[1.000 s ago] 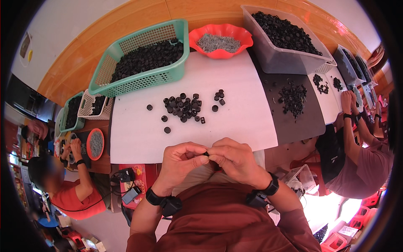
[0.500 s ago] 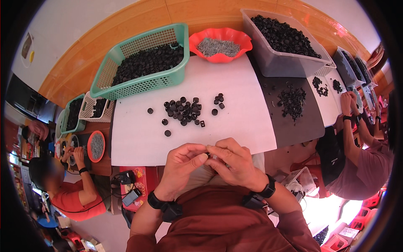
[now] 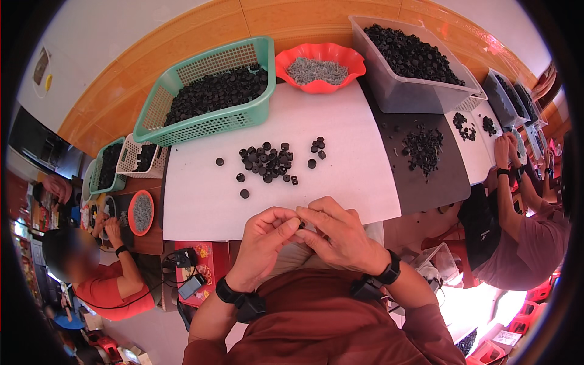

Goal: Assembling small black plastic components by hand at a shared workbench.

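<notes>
One view serves: the head camera, left unit of a side-by-side fisheye pair worn on the person's head. It faces steeply down and forward over the shirt (image 3: 322,310). Nearest the lens, below centre, are the left hand (image 3: 263,248) and right hand (image 3: 342,236); the sheet (image 3: 359,179) lies beyond, the wall (image 3: 304,18) farthest, bent into an arc. The wide field takes in co-workers (image 3: 115,286) at both sides.
</notes>
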